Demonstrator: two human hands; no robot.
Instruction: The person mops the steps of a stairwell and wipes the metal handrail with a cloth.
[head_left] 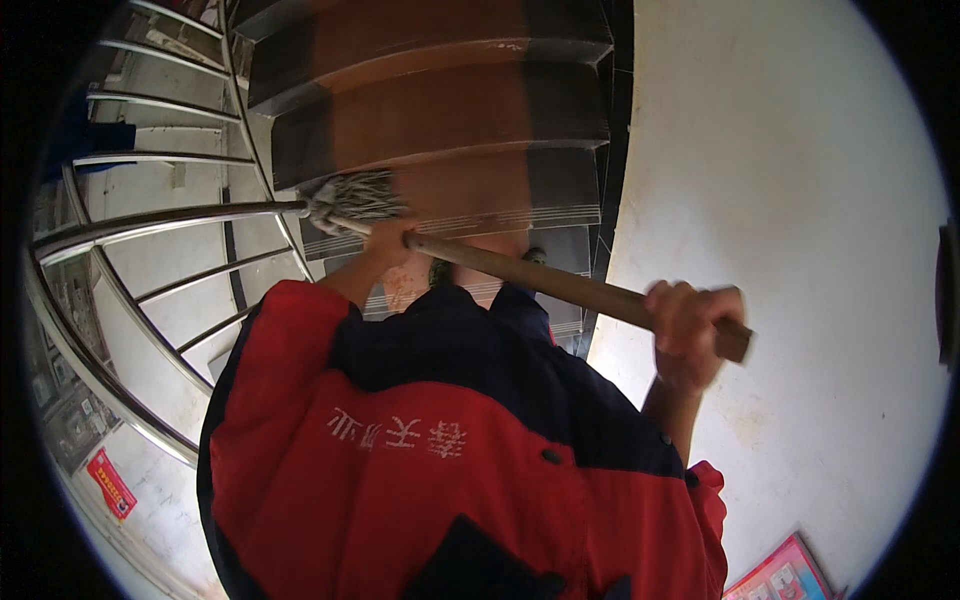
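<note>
A string mop with a wooden handle point(540, 275) slants across in front of me. My right hand point(690, 330) is wrapped round the handle near its square-cut upper end, by the white wall. Lower down the shaft, my left hand point(390, 245) grips it close to the mop head. The grey, stringy mop head point(358, 195) lies at the left part of a stair tread, beside the metal railing. Part of the lower shaft is hidden behind my left hand.
Dark stairs point(565, 105) with a reddish-brown middle strip run ahead of me. A shiny metal railing point(170, 222) borders them at left, a white wall point(780, 200) at right. My shoe point(535, 256) shows on a tread. A red sign point(110, 484) is at lower left.
</note>
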